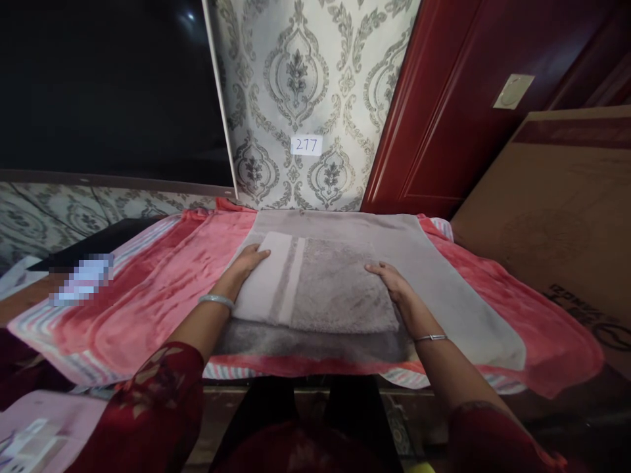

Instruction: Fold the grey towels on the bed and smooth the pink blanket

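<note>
A folded fluffy towel point(340, 286), grey with a white end crossed by a grey band, is between my two hands. My left hand point(251, 261) grips its white end at the left edge, thumb on top and the other fingers mostly hidden. At the right edge, my right hand point(392, 282) holds the grey part, thumb on the upper face. Beneath the towel is a smooth grey cloth point(453, 295), darker along the near side. Whether the towel is lifted or rests on this cloth I cannot tell.
Pink plush blankets point(192, 276) with striped edges cover the table under the grey cloth. A large cardboard box point(557, 217) stands at the right, before a dark red door point(444, 98). A television point(108, 92) is at the back left. A pink object point(54, 420) is at the lower left.
</note>
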Action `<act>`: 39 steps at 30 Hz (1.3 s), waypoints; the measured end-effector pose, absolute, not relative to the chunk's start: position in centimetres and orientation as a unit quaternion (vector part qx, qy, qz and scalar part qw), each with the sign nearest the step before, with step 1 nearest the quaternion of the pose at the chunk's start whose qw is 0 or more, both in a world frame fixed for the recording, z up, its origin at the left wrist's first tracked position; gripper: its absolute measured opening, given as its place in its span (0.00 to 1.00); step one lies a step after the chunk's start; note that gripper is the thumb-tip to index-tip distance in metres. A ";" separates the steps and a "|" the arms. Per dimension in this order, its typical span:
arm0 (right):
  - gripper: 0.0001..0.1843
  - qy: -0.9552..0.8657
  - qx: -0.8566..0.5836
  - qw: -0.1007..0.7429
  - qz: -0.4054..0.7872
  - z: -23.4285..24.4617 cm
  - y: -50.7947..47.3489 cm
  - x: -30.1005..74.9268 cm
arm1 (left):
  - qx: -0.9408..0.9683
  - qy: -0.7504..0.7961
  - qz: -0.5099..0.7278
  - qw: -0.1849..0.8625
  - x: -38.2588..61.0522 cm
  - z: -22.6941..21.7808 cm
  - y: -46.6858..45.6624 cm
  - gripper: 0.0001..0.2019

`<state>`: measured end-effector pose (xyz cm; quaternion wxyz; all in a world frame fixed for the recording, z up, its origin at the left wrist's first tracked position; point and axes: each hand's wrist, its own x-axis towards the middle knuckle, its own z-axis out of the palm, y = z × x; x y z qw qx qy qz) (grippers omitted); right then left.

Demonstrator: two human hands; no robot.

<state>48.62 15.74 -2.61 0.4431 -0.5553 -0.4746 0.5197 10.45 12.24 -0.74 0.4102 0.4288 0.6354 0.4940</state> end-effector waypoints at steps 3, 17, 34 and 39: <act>0.27 -0.478 -0.541 0.455 0.521 -2.3 15.5 49.2 | 0.445 0.628 0.483 0.418 9.9 1.2 12.6 0.13; 0.16 -0.446 -0.516 0.450 0.576 -5.5 11.2 48.6 | 0.447 0.684 0.417 0.397 9.5 -1.0 14.3 0.16; 0.15 -0.497 -0.505 0.455 0.540 -5.5 11.1 48.1 | 0.424 0.644 0.404 0.492 9.1 -0.5 11.8 0.25; 0.16 -0.497 -0.500 0.473 0.528 -4.1 11.1 47.8 | 0.445 0.612 0.444 0.480 9.6 0.3 11.4 0.23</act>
